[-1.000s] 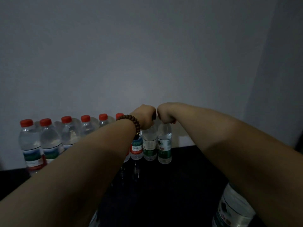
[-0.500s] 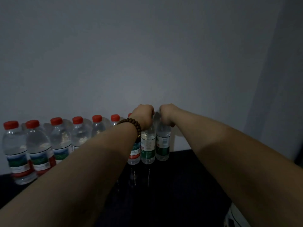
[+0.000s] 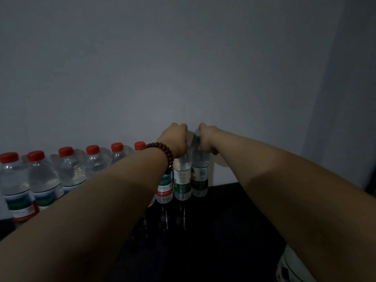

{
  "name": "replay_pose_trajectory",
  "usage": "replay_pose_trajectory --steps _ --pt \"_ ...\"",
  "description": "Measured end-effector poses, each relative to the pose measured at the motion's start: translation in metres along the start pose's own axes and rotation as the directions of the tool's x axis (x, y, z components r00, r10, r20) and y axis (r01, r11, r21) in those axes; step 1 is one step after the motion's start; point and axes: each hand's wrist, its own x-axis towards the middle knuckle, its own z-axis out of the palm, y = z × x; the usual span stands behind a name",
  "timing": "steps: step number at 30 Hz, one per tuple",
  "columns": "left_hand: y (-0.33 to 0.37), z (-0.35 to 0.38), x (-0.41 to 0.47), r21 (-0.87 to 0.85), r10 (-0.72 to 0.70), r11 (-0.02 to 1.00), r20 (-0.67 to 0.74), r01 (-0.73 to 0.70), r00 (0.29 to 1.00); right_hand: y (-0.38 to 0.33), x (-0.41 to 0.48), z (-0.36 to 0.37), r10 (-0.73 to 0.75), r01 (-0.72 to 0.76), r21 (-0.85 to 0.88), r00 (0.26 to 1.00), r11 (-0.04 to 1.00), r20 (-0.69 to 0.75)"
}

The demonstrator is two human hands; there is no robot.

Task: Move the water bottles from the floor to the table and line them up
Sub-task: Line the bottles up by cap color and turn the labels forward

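Fingers (image 3: 181,127) clench tops: left hand (image 3: 174,140) on left water bottle (image 3: 182,180), right hand (image 3: 206,140) on right water bottle (image 3: 200,178).

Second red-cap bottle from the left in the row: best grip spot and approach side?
Grip the second red-cap bottle at the neck under its cap, coming from above and in front. It stands upright, neighbouring bottles crowd both sides and the wall is behind, so the body is likely hard to wrap.
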Motion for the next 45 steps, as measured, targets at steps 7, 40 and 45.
replay_pose_trajectory --steps 7,40,45 --pt "0.01 -0.04 -0.058 0.088 0.039 0.996 -0.07 -0.032 0.997 0.014 -0.059 -0.035 0.07 -0.07 -0.086 0.998 0.994 0.003" --pt "-0.003 -0.162 -0.289 0.568 -0.235 0.823 0.315 0.016 0.92 -0.106 -0.379 -0.031 -0.021 0.133 -0.113 0.731 0.985 0.682" --pt "-0.007 -0.158 -0.295 0.577 -0.236 0.817 0.328 0.004 0.915 -0.103 -0.38 -0.025 -0.044 0.185 -0.142 0.742 0.973 0.669"
